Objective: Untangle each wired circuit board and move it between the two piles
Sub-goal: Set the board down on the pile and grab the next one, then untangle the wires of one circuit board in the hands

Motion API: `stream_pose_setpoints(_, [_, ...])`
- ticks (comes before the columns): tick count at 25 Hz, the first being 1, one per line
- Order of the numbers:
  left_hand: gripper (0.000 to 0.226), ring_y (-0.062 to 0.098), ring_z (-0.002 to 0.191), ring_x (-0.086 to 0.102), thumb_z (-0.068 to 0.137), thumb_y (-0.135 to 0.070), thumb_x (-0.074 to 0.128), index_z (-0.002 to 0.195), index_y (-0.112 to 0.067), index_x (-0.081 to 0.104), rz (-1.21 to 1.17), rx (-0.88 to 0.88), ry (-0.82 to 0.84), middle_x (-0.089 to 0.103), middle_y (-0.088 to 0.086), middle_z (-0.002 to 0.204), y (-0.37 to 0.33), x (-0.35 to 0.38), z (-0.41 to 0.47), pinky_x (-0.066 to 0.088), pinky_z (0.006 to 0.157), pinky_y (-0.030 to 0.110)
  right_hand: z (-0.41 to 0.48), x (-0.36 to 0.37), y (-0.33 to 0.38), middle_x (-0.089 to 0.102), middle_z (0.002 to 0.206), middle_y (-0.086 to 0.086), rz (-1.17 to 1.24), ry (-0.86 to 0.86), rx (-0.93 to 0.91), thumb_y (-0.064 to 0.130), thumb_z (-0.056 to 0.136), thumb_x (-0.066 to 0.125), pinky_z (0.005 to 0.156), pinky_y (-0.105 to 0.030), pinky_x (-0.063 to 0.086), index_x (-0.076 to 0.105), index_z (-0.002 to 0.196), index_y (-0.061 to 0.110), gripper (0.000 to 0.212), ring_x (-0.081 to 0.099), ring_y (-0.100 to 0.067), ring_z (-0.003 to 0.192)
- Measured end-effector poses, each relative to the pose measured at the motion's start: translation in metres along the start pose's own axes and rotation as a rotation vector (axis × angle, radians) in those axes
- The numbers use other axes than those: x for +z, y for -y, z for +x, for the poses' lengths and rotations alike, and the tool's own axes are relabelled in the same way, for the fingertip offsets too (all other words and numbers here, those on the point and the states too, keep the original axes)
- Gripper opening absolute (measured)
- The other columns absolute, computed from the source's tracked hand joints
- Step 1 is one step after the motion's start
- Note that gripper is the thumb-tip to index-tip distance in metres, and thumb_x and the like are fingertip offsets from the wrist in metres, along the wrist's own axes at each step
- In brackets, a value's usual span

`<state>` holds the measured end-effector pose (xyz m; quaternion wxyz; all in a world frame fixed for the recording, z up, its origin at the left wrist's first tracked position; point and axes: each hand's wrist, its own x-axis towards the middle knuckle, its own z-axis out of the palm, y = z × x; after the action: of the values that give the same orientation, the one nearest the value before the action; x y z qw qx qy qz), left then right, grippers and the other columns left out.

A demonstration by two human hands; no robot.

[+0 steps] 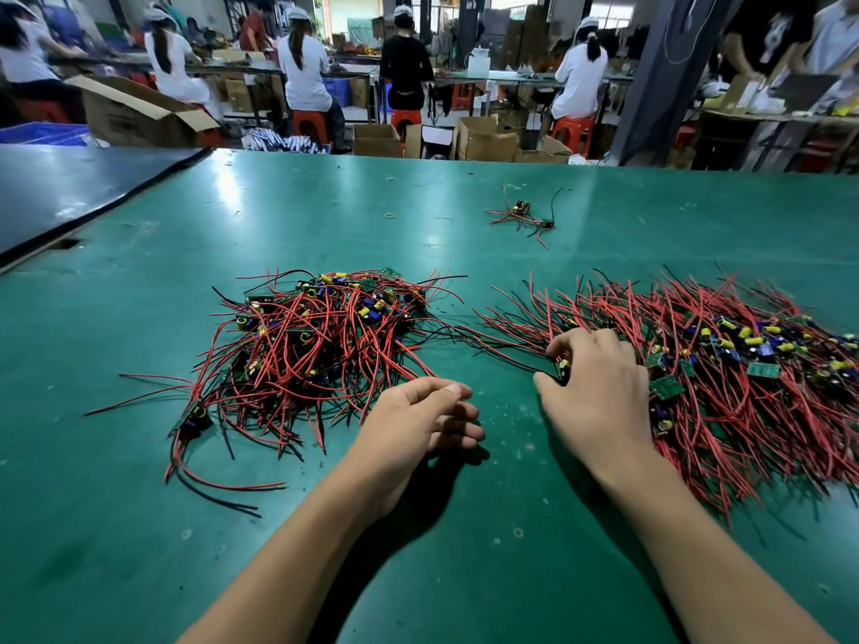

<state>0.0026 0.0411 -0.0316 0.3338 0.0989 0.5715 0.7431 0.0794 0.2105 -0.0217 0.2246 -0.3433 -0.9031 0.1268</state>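
Circuit board (564,368) pinched by my right hand (599,388) at right pile's (743,364) edge. Left hand (418,418) loosely curled over green table (325,202) beside left pile (316,337); workers (304,72) sit beyond.

One head-worn camera looked forward and down over the green table (325,202), close above the left hand (418,420) and right hand (599,388) near its near edge. Its wide lens (the far right pillar (660,76) leaned) also took in seated workers (304,72) far beyond.
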Motion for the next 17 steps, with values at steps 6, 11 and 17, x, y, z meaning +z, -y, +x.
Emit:
stream_pose_setpoints(6, [0.015,0.019,0.048,0.059,0.099,-0.006,0.049,0.095,0.003,0.061,-0.012,0.03,-0.019,0.062,0.017,0.074,-0.002,0.001,0.003,0.053,0.046,0.024,-0.011,0.009,0.036,0.07,0.096,0.003,0.068,0.256,-0.13,0.04,0.093,0.06,0.08,-0.034,0.049,0.07,0.097,0.026,0.017,0.065,-0.024,0.094])
stream_pose_setpoints(11, [0.012,0.019,0.044,0.056,0.099,-0.003,0.047,0.103,0.005,0.056,0.039,0.09,-0.049,0.059,0.014,0.068,-0.002,0.0,0.008,0.047,0.041,0.024,0.037,0.032,0.07,0.074,0.1,-0.01,0.121,0.366,-0.147,0.027,0.094,0.057,0.088,-0.036,0.054,0.076,0.099,0.019,0.021,0.068,-0.03,0.098])
stream_pose_setpoints(17, [0.015,0.019,0.046,0.055,0.1,-0.005,0.046,0.101,0.003,0.059,0.111,0.116,0.001,0.059,0.013,0.07,-0.001,0.001,0.002,0.044,0.042,0.023,0.088,0.084,0.103,0.068,0.131,-0.01,0.412,0.262,-0.006,0.02,0.099,0.056,0.107,-0.033,0.043,0.068,0.128,0.013,0.032,0.058,-0.029,0.126])
